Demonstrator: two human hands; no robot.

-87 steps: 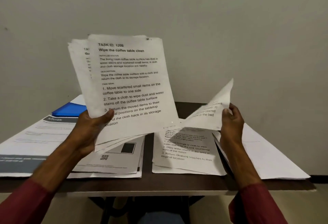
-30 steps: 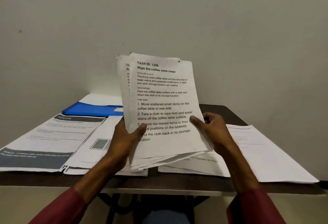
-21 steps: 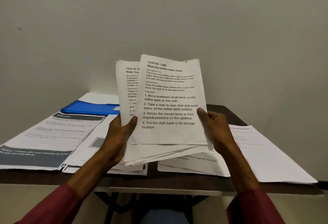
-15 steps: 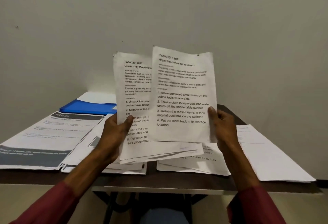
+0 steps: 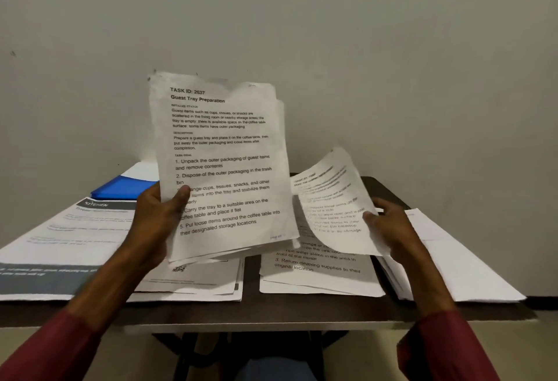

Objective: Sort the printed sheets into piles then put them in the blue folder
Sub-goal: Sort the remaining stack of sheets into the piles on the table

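Printed sheets point(image 5: 60, 238) lie in piles across the table point(image 5: 250, 311), with the blue folder point(image 5: 120, 189) at its far left corner. Above the table's middle the left hand point(image 5: 157, 217) grips an upright stack point(image 5: 223, 169), thumb pressed on its front. Over the table's right half the right hand point(image 5: 392, 226) pinches one curling sheet point(image 5: 335, 208).

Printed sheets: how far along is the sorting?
Done: several piles lie on the table. In hand: the right hand holds one sheet above a pile; the left hand grips an unsorted stack. Left: that stack, then filing; the blue folder lies back-left.
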